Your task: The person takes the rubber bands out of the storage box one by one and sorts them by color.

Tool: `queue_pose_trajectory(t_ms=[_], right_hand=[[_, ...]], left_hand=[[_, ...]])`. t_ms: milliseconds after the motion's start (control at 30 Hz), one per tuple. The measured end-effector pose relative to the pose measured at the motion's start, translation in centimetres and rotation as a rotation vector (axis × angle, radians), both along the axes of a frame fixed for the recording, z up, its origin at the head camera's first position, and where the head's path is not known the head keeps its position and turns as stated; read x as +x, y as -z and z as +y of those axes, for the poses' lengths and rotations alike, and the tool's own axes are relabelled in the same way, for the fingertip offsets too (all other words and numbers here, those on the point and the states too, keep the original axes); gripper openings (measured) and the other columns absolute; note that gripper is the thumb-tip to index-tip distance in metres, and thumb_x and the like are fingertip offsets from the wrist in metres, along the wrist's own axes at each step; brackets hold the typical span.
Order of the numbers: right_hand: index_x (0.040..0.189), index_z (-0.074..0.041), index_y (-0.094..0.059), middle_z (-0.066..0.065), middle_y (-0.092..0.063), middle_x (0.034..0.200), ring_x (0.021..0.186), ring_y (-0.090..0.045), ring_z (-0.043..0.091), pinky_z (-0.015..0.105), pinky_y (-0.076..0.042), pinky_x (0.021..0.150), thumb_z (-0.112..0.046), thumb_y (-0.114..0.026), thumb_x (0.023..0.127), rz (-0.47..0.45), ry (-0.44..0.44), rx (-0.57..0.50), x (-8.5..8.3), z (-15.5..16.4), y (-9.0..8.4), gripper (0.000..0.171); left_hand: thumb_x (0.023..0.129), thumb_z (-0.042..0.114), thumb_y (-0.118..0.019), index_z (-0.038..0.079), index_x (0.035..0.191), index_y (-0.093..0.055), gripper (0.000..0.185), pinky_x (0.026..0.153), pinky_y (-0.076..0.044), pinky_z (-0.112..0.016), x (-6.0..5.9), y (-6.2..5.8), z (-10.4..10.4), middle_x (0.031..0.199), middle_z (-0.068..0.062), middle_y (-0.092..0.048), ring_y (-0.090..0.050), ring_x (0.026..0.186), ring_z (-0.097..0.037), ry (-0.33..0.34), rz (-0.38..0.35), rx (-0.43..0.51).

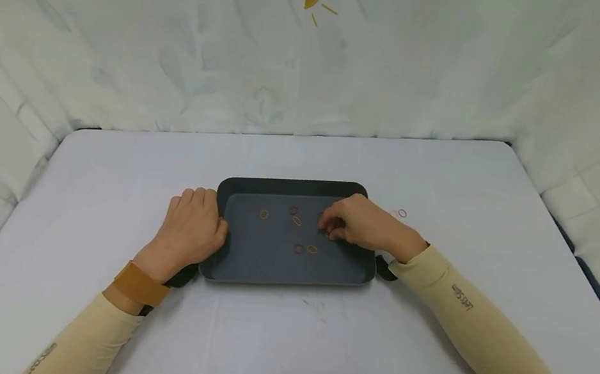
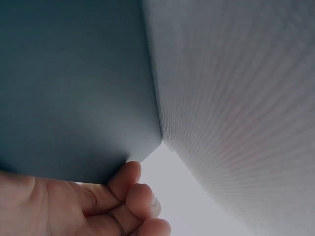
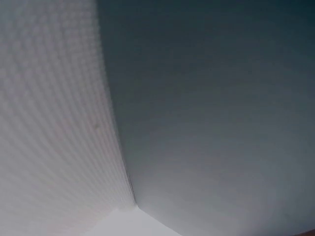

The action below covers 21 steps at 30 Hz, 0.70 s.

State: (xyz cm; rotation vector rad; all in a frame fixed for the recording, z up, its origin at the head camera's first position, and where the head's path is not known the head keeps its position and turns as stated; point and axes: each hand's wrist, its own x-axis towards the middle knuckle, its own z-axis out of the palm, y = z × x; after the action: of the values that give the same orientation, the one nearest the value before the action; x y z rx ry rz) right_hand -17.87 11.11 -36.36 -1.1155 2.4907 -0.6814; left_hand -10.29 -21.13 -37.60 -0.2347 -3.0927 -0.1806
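Note:
A dark grey tray (image 1: 242, 262) lies on the white-covered table. My left hand (image 1: 191, 226) grips its left rim; in the left wrist view the curled fingers (image 2: 125, 179) hold the edge of the tray (image 2: 74, 88). Over the right part of the tray, my right hand (image 1: 355, 222) bends its fingers down and pinches a small rubber band (image 1: 327, 234), mostly hidden by the fingertips. Thin rubber bands lie scattered on the tray floor, among them a yellow one (image 1: 263, 214), a pink one (image 1: 293, 210) and a red one (image 1: 299, 249). The right wrist view shows mainly the tray's outer wall (image 3: 211, 118).
Beyond the tray's right side a red band (image 1: 402, 213) lies on the tablecloth (image 1: 275, 351). Dark wrist cameras sit beside the tray at the left (image 1: 183, 275) and right (image 1: 385, 268). A white patterned curtain (image 1: 317, 73) stands behind the table.

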Motion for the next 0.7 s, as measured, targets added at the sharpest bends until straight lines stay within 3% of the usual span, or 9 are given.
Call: queue_pose_trajectory(t_ms=[400, 700], right_hand=[[0.109, -0.014, -0.077, -0.003, -0.073, 0.093, 0.083, -0.063, 0.007, 0.025, -0.053, 0.077, -0.007, -0.072, 0.093, 0.0, -0.07, 0.034, -0.05, -0.01, -0.5, 0.017], [0.104, -0.014, -0.077, -0.004, -0.074, 0.092, 0.082, -0.064, 0.005, 0.024, -0.054, 0.074, -0.007, -0.071, 0.093, 0.001, -0.074, 0.0, -0.19, 0.35, -0.19, 0.014]], left_hand=[[0.093, 0.016, -0.044, -0.005, 0.095, -0.05, 0.022, 0.072, -0.031, -0.039, 0.16, -0.43, 0.04, 0.085, -0.017, -0.048, -0.043, 0.081, -0.033, -0.01, -0.006, 0.018], [0.093, 0.017, -0.045, -0.005, 0.095, -0.051, 0.023, 0.072, -0.032, -0.04, 0.09, -0.18, 0.05, 0.085, -0.017, -0.049, -0.044, 0.082, -0.033, -0.005, -0.002, 0.018]])
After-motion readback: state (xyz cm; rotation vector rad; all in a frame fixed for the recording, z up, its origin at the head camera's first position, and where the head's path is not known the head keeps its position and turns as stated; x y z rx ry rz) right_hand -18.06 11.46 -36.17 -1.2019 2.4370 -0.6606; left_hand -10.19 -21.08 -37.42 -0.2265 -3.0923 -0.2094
